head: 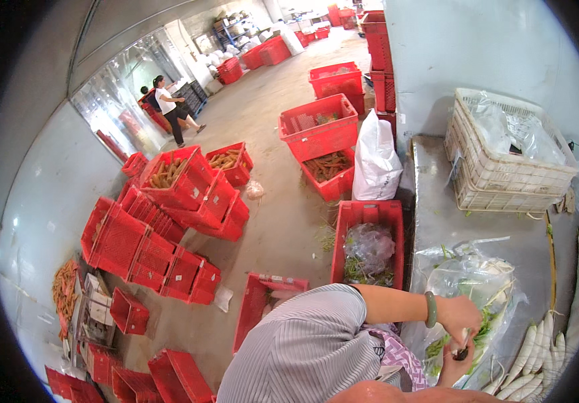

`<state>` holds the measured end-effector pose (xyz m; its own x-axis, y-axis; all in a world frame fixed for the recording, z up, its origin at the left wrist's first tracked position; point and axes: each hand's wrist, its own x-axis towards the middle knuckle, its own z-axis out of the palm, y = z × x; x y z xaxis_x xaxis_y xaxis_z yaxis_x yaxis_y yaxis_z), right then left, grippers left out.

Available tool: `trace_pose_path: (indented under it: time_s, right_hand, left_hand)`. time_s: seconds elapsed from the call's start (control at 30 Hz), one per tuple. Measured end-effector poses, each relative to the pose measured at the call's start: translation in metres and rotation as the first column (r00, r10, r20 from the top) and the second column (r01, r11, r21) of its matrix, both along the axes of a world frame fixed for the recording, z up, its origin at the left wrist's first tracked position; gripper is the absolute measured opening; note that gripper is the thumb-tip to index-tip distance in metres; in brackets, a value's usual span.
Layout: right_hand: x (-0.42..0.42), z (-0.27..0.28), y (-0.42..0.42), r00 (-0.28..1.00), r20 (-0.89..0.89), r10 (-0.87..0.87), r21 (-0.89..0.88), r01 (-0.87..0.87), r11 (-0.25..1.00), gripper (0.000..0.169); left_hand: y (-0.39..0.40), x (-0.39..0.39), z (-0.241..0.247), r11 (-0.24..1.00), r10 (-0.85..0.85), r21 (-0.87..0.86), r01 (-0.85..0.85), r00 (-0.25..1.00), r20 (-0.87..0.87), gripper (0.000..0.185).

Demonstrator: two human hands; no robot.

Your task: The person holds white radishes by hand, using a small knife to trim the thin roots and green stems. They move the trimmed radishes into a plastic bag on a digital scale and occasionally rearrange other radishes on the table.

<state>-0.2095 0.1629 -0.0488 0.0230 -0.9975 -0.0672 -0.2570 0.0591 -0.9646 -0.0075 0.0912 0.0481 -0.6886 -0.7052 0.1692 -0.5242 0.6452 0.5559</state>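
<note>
Over a stainless steel table (pixel 433 176), my two hands work close together at the lower right. My left hand (pixel 460 316), with a green bangle (pixel 431 309) on the wrist, has its fingers pinched on a small whitish piece (pixel 465 334). Just below, my right hand (pixel 449 366) is closed around a small dark object (pixel 461 354), too hidden to name. Under and beyond both hands lies a clear plastic bag (pixel 450 277) with leafy green vegetables (pixel 486 327) and pale stalks. Long white radishes (pixel 526 352) are heaped right of my right hand.
White plastic crates (pixel 511 184) holding clear bags stand farther along the table. A red crate (pixel 367 205) and a white sack (pixel 377 161) bearing writing sit beside it. Stacked red crates (pixel 128 247), some with carrots (pixel 168 174), stand across the floor. A person (pixel 167 106) is far off.
</note>
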Motion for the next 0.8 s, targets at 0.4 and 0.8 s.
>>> trace_pose_path:
  time_s: [0.4,0.8]
  right_hand:
    - [0.007,0.049,0.003,0.785,0.385,-0.486,0.058,0.505,0.861,0.060]
    - [0.047,0.104,-0.016,0.306,0.798,-0.520,0.216,0.659,0.720,0.007]
  left_hand:
    - [-0.023,-0.016,-0.013,0.772,-0.291,0.423,0.476,0.854,-0.431,0.063]
    - [-0.090,0.046,-0.043,0.548,0.159,0.725,0.416,0.799,-0.579,0.059]
